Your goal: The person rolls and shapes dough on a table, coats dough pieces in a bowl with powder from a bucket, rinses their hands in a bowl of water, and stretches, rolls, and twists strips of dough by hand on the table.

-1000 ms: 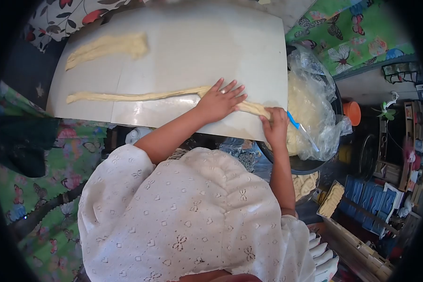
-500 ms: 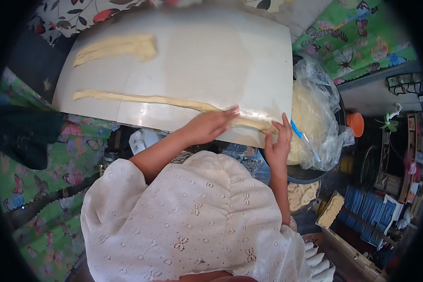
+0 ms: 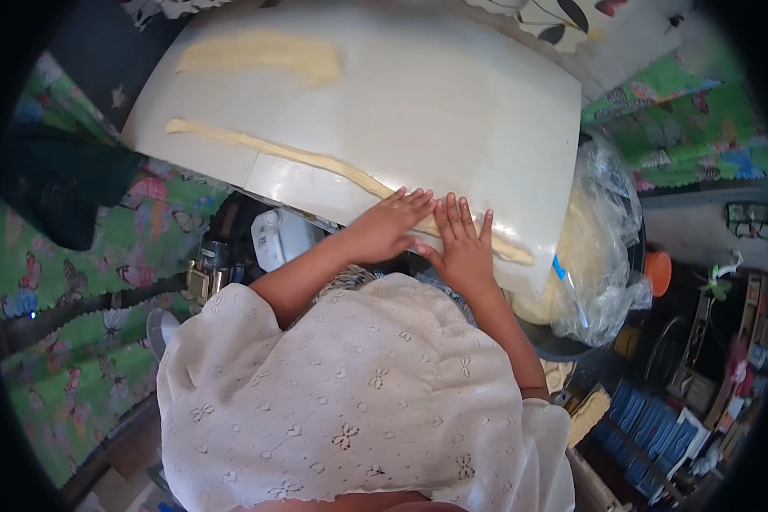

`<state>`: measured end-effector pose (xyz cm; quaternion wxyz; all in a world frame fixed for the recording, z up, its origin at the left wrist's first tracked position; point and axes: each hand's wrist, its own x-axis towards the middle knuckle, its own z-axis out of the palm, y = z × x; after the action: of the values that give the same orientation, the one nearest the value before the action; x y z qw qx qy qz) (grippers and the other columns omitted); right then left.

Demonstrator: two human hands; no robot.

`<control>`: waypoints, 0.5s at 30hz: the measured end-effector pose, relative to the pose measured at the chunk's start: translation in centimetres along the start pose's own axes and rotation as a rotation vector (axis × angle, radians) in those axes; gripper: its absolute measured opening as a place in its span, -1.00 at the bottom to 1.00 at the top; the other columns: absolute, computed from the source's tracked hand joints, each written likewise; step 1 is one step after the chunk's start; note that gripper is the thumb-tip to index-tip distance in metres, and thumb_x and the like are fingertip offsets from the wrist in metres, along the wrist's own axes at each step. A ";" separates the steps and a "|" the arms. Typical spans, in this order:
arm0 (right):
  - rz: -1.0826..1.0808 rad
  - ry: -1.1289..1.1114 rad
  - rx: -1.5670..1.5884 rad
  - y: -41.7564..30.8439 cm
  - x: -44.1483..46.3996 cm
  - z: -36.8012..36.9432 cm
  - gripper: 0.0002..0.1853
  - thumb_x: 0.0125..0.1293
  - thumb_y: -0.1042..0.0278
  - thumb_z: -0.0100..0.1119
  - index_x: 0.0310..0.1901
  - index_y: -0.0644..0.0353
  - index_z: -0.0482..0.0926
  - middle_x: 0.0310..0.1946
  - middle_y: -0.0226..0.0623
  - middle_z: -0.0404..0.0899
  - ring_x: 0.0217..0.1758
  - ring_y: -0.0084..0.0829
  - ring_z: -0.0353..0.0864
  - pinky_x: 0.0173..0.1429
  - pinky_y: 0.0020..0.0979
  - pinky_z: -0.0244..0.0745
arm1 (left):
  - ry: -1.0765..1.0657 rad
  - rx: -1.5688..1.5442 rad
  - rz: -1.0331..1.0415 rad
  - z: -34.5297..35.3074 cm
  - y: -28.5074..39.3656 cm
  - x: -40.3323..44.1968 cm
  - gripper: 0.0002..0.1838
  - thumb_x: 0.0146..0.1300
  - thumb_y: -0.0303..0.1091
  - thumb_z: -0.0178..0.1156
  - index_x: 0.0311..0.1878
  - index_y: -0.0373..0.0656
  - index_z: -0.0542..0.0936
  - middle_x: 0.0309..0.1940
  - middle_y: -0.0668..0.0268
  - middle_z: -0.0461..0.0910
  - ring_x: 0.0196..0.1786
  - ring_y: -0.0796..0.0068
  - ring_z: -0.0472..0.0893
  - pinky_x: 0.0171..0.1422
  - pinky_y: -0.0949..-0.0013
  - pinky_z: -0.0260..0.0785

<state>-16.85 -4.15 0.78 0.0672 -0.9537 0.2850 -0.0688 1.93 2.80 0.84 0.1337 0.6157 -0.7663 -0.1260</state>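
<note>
A long rope of dough (image 3: 316, 160) stretches across the white tabletop (image 3: 384, 111), close to its near edge. My left hand (image 3: 390, 226) lies over the rope with its fingers extended. Right beside it, my right hand (image 3: 462, 243) presses flat on the same rope, fingers spread and pointing away from me. The stretch of rope under both palms is hidden. Its right end pokes out past my right hand. A wider, flat strip of dough (image 3: 260, 58) rests at the far left of the tabletop, somewhat blurred.
Right of the tabletop, a big dark basin holds dough under a clear plastic sheet (image 3: 610, 247). A blue-handled knife (image 3: 569, 286) leans there. An orange cup (image 3: 658, 272) stands beyond. A white jug (image 3: 277, 239) sits below the near edge.
My right hand has moved left from the rope's right end to beside my left hand. The view has shifted, and the rope appears more slanted.
</note>
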 end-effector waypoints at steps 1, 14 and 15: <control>0.024 -0.036 -0.015 -0.2 0.5 -0.3 -0.19 0.26 -0.26 -0.07 0.42 0.10 0.11 0.43 -0.20 0.08 0.51 -0.23 0.02 0.50 0.10 -0.32 | 0.099 -0.196 -0.027 -0.8 -1.5 -0.2 -0.31 0.26 -0.10 0.10 0.37 -0.25 0.20 0.39 0.00 0.15 0.47 0.09 0.09 0.53 0.10 -0.18; -0.060 -0.006 0.163 -1.8 4.5 1.0 -0.33 0.27 0.10 0.09 0.36 0.17 0.18 0.35 -0.04 0.19 0.45 -0.11 0.11 0.49 0.02 -0.16 | 0.388 0.056 -0.546 -7.8 -18.3 -11.1 -0.45 0.24 -0.06 0.17 0.23 -0.16 0.44 0.32 0.00 0.27 0.43 0.03 0.15 0.49 0.06 -0.06; -0.061 -0.015 0.162 -2.1 4.9 0.8 -0.33 0.27 0.10 0.09 0.36 0.17 0.18 0.35 -0.04 0.19 0.45 -0.11 0.11 0.49 0.02 -0.16 | 0.487 0.018 -0.613 -7.6 -19.6 -11.9 -0.47 0.26 -0.08 0.16 0.22 -0.16 0.44 0.32 -0.02 0.27 0.43 0.04 0.17 0.48 0.09 -0.02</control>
<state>-11.51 -5.10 0.85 0.1442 -0.9538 0.2489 -0.0864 24.97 10.10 0.27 0.2626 0.8292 -0.4935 -0.0035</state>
